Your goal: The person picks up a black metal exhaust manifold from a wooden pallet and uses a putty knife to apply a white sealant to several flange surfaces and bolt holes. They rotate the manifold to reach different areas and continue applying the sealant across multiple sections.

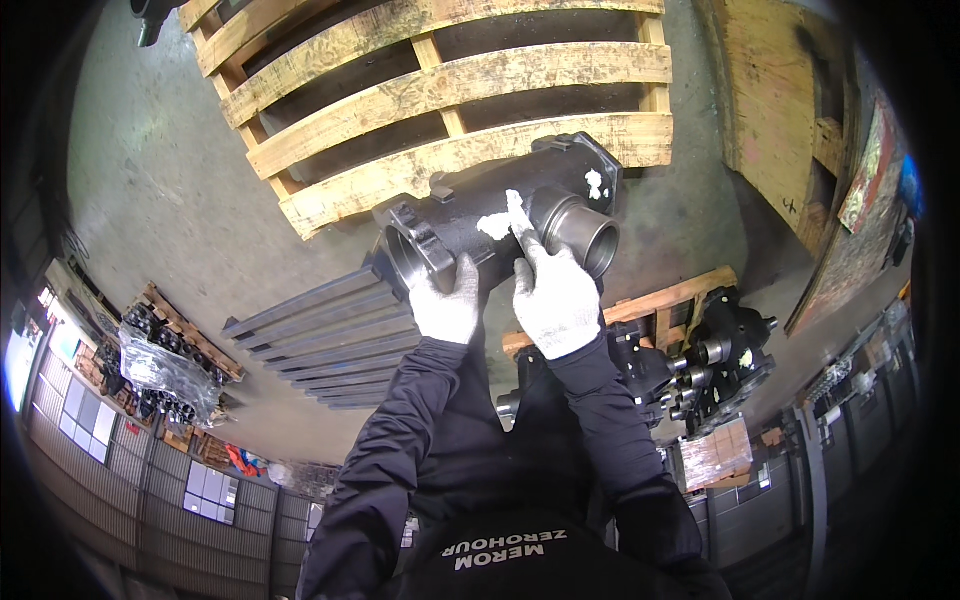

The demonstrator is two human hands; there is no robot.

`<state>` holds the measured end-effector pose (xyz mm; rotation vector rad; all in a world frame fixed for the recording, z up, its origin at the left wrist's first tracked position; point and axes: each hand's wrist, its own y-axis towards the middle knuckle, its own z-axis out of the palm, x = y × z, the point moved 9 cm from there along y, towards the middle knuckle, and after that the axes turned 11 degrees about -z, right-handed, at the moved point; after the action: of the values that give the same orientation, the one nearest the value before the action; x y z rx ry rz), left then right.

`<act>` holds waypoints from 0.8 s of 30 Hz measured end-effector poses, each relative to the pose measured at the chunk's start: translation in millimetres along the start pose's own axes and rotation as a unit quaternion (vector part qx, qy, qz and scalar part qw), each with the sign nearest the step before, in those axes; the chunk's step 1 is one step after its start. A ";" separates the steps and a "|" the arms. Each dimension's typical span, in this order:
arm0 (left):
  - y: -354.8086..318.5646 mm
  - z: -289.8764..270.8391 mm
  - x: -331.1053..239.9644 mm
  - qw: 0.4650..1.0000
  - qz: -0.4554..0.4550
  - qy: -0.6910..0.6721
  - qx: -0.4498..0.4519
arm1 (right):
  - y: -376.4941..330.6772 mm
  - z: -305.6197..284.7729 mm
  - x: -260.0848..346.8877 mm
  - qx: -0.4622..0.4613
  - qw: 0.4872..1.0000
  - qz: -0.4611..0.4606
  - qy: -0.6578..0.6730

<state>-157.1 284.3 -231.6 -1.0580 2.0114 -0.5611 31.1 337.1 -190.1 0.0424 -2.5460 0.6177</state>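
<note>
At the left of the frame, grey floor runs in a broad stretch between the dark rim of the view and the pallet, giving width there; below it sit the wrapped parts. Dark bars lie side by side left of centre, their right ends reaching the left forearm and narrowing the room there. The gloved left hand is at the lower left of the casting, thumb against it near the open end; its other fingers are hidden, so how tightly they close cannot be told. The black casting is at the centre, tilted up to the right, overlapping the pallet's lower edge in view. The gloved right hand has its index finger stretched to a white patch on the casting, thumb parted, with no grip to be seen. Just beside it, the bare metal pipe end juts toward the lower right. Further right are the black parts, and a strip of floor separates the pallet's right edge from the board.
</note>
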 end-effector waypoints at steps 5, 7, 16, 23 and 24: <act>1.1 0.9 4.2 1.000 -0.025 -0.012 0.006 | -2.1 2.6 -0.1 0.002 1.000 0.004 -0.027; 1.0 0.8 3.6 1.000 -0.019 -0.017 0.005 | -2.7 -0.5 -0.2 0.001 1.000 0.002 -0.023; 2.4 1.9 7.0 1.000 -0.020 -0.002 0.003 | 6.2 -0.2 -0.8 -0.006 1.000 0.008 -0.012; 1.3 0.2 6.8 1.000 -0.013 0.011 -0.003 | -0.6 -3.3 1.8 -0.005 1.000 0.010 -0.003; 1.6 0.6 8.1 1.000 -0.018 0.011 -0.001 | 0.3 0.4 1.0 0.004 1.000 0.016 -0.006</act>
<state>-160.2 278.5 -236.4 -1.0954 2.0160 -0.5904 30.0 337.3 -190.0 0.0073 -2.5611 0.6419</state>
